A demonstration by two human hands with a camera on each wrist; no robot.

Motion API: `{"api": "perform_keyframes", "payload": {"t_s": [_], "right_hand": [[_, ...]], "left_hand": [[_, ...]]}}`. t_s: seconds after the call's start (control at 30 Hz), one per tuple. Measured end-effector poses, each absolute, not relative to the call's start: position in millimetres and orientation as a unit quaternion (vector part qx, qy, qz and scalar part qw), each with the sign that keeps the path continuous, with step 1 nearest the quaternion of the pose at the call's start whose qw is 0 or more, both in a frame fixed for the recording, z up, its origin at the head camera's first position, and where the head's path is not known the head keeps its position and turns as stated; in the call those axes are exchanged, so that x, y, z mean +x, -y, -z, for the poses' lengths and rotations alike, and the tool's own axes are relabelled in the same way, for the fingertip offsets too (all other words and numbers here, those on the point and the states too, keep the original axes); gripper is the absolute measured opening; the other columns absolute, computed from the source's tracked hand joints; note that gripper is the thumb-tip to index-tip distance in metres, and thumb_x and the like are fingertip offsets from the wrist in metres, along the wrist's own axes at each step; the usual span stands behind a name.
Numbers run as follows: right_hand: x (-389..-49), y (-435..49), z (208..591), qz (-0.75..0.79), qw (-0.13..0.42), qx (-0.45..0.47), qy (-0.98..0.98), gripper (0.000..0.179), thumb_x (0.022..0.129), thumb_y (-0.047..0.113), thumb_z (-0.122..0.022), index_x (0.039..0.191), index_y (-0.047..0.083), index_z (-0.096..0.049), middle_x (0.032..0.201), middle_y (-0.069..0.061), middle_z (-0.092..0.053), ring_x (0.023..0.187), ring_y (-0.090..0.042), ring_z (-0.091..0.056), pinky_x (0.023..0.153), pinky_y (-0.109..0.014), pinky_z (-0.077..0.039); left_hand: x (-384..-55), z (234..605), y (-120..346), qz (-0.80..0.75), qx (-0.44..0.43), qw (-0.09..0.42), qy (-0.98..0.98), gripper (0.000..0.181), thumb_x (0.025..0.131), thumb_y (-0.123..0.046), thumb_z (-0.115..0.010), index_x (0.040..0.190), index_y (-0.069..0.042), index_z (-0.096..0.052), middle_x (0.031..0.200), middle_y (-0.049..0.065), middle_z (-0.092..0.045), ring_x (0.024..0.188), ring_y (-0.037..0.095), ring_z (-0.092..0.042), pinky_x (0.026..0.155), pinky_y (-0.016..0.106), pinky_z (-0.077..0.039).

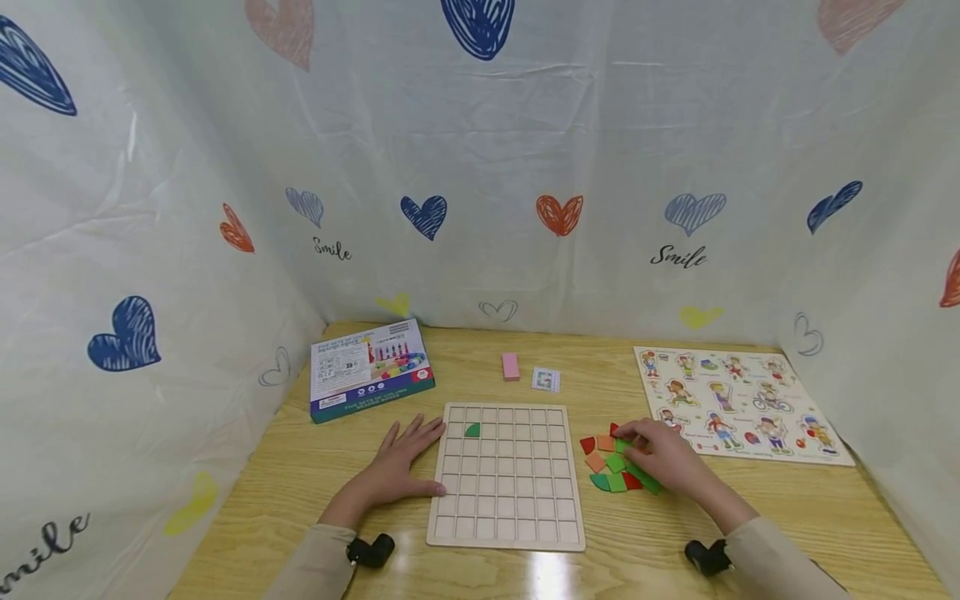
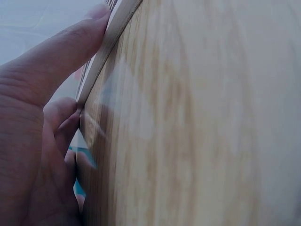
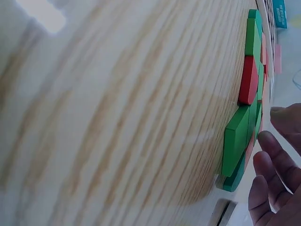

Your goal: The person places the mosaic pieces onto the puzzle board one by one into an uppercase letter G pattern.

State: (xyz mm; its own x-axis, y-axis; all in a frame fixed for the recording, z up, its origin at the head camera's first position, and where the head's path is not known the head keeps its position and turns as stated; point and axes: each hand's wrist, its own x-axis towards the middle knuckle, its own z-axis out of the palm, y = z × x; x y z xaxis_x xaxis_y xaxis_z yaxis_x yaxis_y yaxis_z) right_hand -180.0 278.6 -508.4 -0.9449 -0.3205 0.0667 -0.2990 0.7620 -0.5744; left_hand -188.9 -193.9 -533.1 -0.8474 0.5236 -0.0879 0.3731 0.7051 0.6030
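A square wooden grid board [image 1: 506, 475] lies flat on the table, with one dark green quarter-round piece [image 1: 472, 430] in a cell near its upper left. My left hand [image 1: 393, 467] spreads its fingers along the board's left edge, thumb and fingertips right at the rim. To the board's right lies a loose cluster of flat red, orange and green pieces [image 1: 616, 463]. Over the far right part of that cluster is my right hand [image 1: 663, 454], fingers bent loosely downward. In the right wrist view its fingers [image 3: 277, 160] hover beside the green pieces [image 3: 237, 136], thumb apart from them, nothing seen between.
A game box [image 1: 371, 367] lies at the back left. Behind the board are a pink block [image 1: 510, 367] and a small picture card [image 1: 546, 380]. A puzzle board with printed figures [image 1: 738, 404] lies at the right. A heart-patterned curtain [image 1: 495, 167] encloses the table.
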Motion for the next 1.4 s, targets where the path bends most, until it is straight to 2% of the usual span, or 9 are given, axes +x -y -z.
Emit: {"api": "perform_keyframes", "payload": {"t_s": [0.27, 0.47, 0.77, 0.97, 1.1, 1.2, 1.4], "right_hand": [[-181.3, -278.3, 509.8, 0.282, 0.019, -0.15, -0.948, 0.023, 0.091, 0.008, -0.074, 0.113, 0.01, -0.073, 0.099, 0.002, -0.062, 0.08, -0.011, -0.052, 0.069, -0.033, -0.048], [-184.6, -278.5, 512.3, 0.269, 0.026, -0.138, -0.953, 0.02, 0.091, 0.008, -0.074, 0.11, 0.012, -0.073, 0.099, 0.002, -0.062, 0.081, -0.013, -0.051, 0.071, -0.035, -0.048], [-187.5, -277.9, 512.7, 0.282, 0.036, -0.13, -0.95, 0.021, 0.09, 0.007, -0.075, 0.111, 0.006, -0.073, 0.099, -0.002, -0.064, 0.084, -0.015, -0.057, 0.074, -0.038, -0.052], [-187.6, -278.2, 512.2, 0.286, 0.041, -0.135, -0.948, 0.02, 0.089, 0.008, -0.077, 0.108, 0.007, -0.072, 0.098, -0.001, -0.064, 0.087, -0.016, -0.06, 0.077, -0.04, -0.054], [-187.3, -278.4, 511.9, 0.288, 0.032, -0.14, -0.947, 0.019, 0.089, 0.006, -0.077, 0.106, 0.01, -0.071, 0.098, 0.001, -0.067, 0.087, -0.014, -0.06, 0.077, -0.038, -0.054], [-186.8, -278.7, 511.6, 0.289, 0.025, -0.145, -0.946, 0.016, 0.091, 0.006, -0.074, 0.106, 0.012, -0.07, 0.092, 0.004, -0.065, 0.081, -0.011, -0.057, 0.072, -0.033, -0.051], [-186.3, -281.0, 514.6, 0.305, 0.017, -0.133, -0.943, 0.013, 0.095, 0.006, -0.071, 0.106, 0.011, -0.071, 0.087, 0.006, -0.062, 0.078, -0.01, -0.054, 0.068, -0.029, -0.049]], "left_hand": [[-188.7, 531.9, 193.2, -0.297, 0.246, 0.129, -0.913, 0.102, 0.082, -0.061, -0.077, 0.162, -0.017, -0.031, 0.168, 0.003, -0.024, 0.157, 0.034, -0.003, 0.122, 0.058, 0.01], [-188.7, 531.5, 193.1, -0.297, 0.245, 0.129, -0.914, 0.102, 0.082, -0.061, -0.077, 0.162, -0.017, -0.03, 0.168, 0.002, -0.024, 0.157, 0.033, -0.003, 0.122, 0.058, 0.01], [-188.6, 531.1, 192.9, -0.295, 0.245, 0.129, -0.914, 0.102, 0.082, -0.061, -0.076, 0.162, -0.017, -0.03, 0.168, 0.003, -0.024, 0.157, 0.034, -0.003, 0.122, 0.059, 0.01], [-188.6, 531.8, 192.9, -0.294, 0.243, 0.128, -0.915, 0.102, 0.082, -0.061, -0.076, 0.162, -0.017, -0.031, 0.168, 0.003, -0.024, 0.157, 0.034, -0.003, 0.122, 0.058, 0.01], [-188.9, 532.9, 193.1, -0.294, 0.242, 0.127, -0.916, 0.103, 0.082, -0.062, -0.076, 0.162, -0.017, -0.031, 0.168, 0.003, -0.024, 0.157, 0.034, -0.003, 0.122, 0.058, 0.01], [-189.3, 533.8, 193.2, -0.293, 0.243, 0.127, -0.916, 0.103, 0.082, -0.062, -0.076, 0.162, -0.017, -0.031, 0.168, 0.002, -0.024, 0.157, 0.034, -0.003, 0.122, 0.058, 0.01], [-189.6, 534.2, 193.2, -0.294, 0.246, 0.126, -0.915, 0.102, 0.082, -0.062, -0.076, 0.162, -0.017, -0.03, 0.168, 0.002, -0.024, 0.157, 0.034, -0.004, 0.122, 0.058, 0.01]]}}
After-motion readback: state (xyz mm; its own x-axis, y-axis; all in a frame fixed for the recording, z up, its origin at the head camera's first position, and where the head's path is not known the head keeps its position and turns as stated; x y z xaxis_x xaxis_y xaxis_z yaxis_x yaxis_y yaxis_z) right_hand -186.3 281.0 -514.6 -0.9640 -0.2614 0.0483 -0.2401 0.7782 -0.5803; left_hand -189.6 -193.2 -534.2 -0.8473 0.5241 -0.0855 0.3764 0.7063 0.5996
